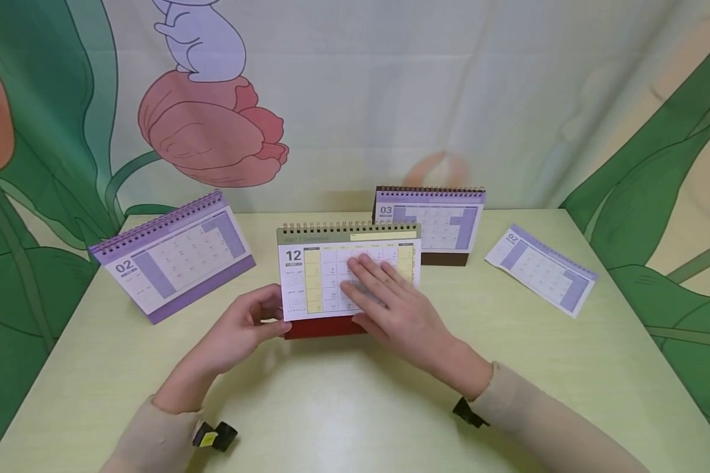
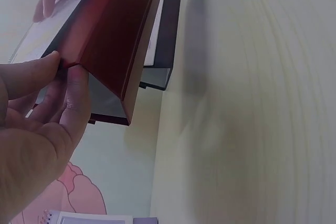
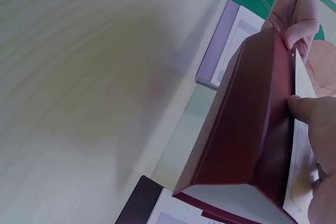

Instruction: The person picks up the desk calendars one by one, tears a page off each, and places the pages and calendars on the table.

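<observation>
Three desk calendars (image 1: pixel 349 276), one loose calendar sheet (image 1: pixel 541 268)

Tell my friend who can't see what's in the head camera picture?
Two hands hold a red-based desk calendar showing 12: the left hand grips its left edge, the right hand lies flat on the page. Three purple calendars sit around it on the pale green table.
</observation>
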Available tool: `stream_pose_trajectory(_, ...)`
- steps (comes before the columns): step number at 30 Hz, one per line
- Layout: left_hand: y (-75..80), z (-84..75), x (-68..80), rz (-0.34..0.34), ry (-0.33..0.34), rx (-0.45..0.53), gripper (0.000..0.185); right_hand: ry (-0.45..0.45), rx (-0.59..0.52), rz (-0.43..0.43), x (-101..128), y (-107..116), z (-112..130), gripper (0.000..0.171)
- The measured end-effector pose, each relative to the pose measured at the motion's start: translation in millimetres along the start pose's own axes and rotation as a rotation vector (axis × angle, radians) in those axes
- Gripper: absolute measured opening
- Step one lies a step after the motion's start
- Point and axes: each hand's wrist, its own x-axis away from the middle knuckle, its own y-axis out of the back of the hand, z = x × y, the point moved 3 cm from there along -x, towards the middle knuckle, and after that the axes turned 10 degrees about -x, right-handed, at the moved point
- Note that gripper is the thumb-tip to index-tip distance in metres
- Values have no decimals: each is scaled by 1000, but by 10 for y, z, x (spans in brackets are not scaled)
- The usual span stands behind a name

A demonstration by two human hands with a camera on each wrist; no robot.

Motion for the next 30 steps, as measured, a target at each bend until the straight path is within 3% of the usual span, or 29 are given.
stream_pose_trajectory(16, -81, -33, -94, -1, 7, 48, 51, 7, -30, -10, 72, 58, -98, 44)
stream_pose_trajectory(26, -157, -26, -133, 16, -3, 93, 48, 80, -8, -106, 107, 123, -93, 29)
stream_pose_trajectory(30, -214, -31, -155, 34, 6, 98, 44, 68, -35, -195, 120, 164, -101, 24)
